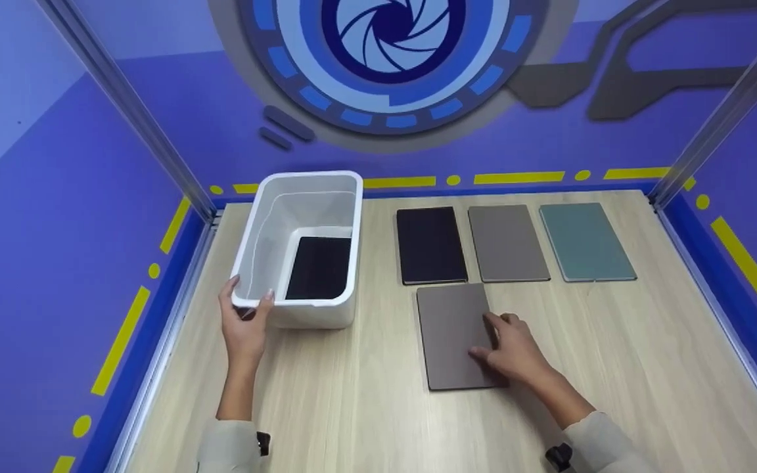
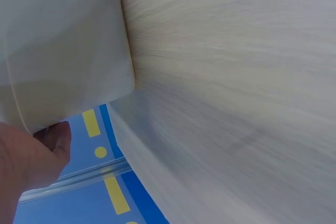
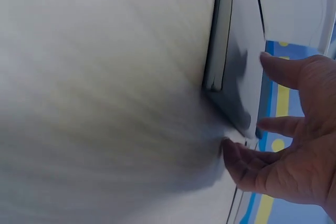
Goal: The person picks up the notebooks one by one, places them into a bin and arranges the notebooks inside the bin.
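Note:
My left hand (image 1: pixel 242 335) grips the near left corner of a white plastic bin (image 1: pixel 313 316), its thumb over the front rim. In the left wrist view, fingers (image 2: pixel 63 140) lie against the wall of the bin (image 2: pixel 63 40). A black notebook (image 1: pixel 319 268) lies on the bin's floor. My right hand (image 1: pixel 515 349) is at the right edge of a grey-brown notebook (image 1: pixel 451 338) lying on the table. Its thumb reaches over the cover (image 3: pixel 247 30) while the other fingers are beside the edge and corner, loosely bent and spread from the thumb.
Behind the grey-brown notebook, a row holds a black notebook (image 1: pixel 431 244), a taupe notebook (image 1: pixel 508 243) and a green notebook (image 1: pixel 587 241). Blue-purple panels (image 1: pixel 418 164) with metal corner posts enclose the wooden table (image 1: pixel 378 407) at the back and sides.

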`<state>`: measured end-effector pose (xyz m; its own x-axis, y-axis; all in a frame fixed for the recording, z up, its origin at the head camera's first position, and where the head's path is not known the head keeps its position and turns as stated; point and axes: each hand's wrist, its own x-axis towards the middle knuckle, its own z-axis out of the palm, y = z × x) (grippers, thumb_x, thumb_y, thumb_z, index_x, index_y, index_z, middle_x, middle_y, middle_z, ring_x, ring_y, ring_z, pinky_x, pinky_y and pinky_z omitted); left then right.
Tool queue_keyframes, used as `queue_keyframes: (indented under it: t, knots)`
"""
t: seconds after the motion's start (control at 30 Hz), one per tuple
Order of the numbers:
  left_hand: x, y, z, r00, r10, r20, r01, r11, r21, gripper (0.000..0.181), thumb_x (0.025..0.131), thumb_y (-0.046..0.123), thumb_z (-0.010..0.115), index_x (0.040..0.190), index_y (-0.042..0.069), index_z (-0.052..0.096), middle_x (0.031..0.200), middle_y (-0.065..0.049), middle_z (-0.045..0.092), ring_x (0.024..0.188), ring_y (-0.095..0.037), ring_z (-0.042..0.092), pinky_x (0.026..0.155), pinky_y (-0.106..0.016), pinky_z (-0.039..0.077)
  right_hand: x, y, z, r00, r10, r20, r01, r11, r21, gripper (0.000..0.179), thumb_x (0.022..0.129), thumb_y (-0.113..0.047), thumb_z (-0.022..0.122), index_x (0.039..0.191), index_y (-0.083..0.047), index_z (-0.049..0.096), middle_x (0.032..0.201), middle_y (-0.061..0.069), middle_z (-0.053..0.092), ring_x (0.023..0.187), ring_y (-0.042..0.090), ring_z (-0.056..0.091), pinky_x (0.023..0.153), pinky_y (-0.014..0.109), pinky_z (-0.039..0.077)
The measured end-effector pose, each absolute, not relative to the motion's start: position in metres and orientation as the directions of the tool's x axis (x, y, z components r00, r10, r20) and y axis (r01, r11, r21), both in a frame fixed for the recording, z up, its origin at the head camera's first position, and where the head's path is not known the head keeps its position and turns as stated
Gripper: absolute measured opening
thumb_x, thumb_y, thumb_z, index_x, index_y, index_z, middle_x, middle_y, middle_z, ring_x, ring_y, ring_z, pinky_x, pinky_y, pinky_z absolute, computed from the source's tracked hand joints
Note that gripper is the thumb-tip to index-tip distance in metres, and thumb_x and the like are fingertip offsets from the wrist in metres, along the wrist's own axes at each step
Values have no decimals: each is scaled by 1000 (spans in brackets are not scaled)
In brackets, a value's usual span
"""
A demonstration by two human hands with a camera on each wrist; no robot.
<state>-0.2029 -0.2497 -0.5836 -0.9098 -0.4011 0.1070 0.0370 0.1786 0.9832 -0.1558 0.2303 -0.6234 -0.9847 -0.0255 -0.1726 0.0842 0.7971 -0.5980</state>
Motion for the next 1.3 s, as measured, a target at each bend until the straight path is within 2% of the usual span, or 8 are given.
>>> queue_keyframes:
  t: [0.2, 0.37, 0.57, 0.87, 1.13, 1.3]
  knots:
    - [-201, -249, -583, -910, -403, 93, 17, 188, 982, 79, 98, 22, 77, 164, 22, 34, 150, -23, 51, 129, -36, 56, 89, -10, 47, -155, 218, -623, -983, -1, -186, 104, 827, -553, 89, 85, -31, 90, 155, 4, 49, 150, 38, 46, 136, 54, 49, 109, 65, 47]
    - [-202, -250, -583, -912, -401, 88, 9, 195, 981, 80, 98, 23, 77, 165, 23, 33, 152, -23, 49, 130, -35, 55, 91, -12, 47, -158, 209, -622, -979, 29, -201, 136, 828, -544, 95, 81, -27, 93, 158, 3, 46, 148, 37, 45, 131, 52, 51, 105, 65, 50]
    - [-202, -250, -583, -915, -393, 93, 14, 197, 980, 80, 98, 22, 77, 165, 23, 33, 153, -24, 49, 131, -35, 56, 91, -11, 46, -161, 204, -618, -965, 53, -256, 187, 823, -536, 98, 80, -21, 93, 161, 2, 41, 144, 39, 43, 124, 51, 52, 101, 63, 51]
    - [-203, -249, -586, -908, -405, 109, 39, 177, 983, 79, 97, 18, 77, 164, 21, 35, 148, -25, 53, 126, -32, 55, 94, -16, 47, -168, 203, -617, -951, 35, -307, 209, 804, -556, 109, 79, -18, 93, 166, 1, 30, 138, 36, 41, 111, 42, 57, 98, 58, 53]
    - [-202, -249, -584, -917, -389, 84, 20, 166, 986, 81, 97, 20, 77, 165, 23, 33, 152, -24, 51, 134, -37, 54, 96, -18, 46, -169, 210, -622, -942, 30, -335, 237, 765, -598, 114, 80, -19, 94, 169, -5, 25, 139, 35, 42, 112, 39, 58, 104, 60, 52]
    - [-201, -251, -584, -919, -386, 79, 20, 155, 988, 81, 97, 21, 78, 165, 23, 33, 153, -24, 50, 137, -39, 54, 96, -16, 45, -170, 218, -627, -952, -11, -304, 195, 745, -638, 115, 78, -24, 96, 168, -5, 26, 145, 38, 48, 126, 49, 61, 109, 64, 49]
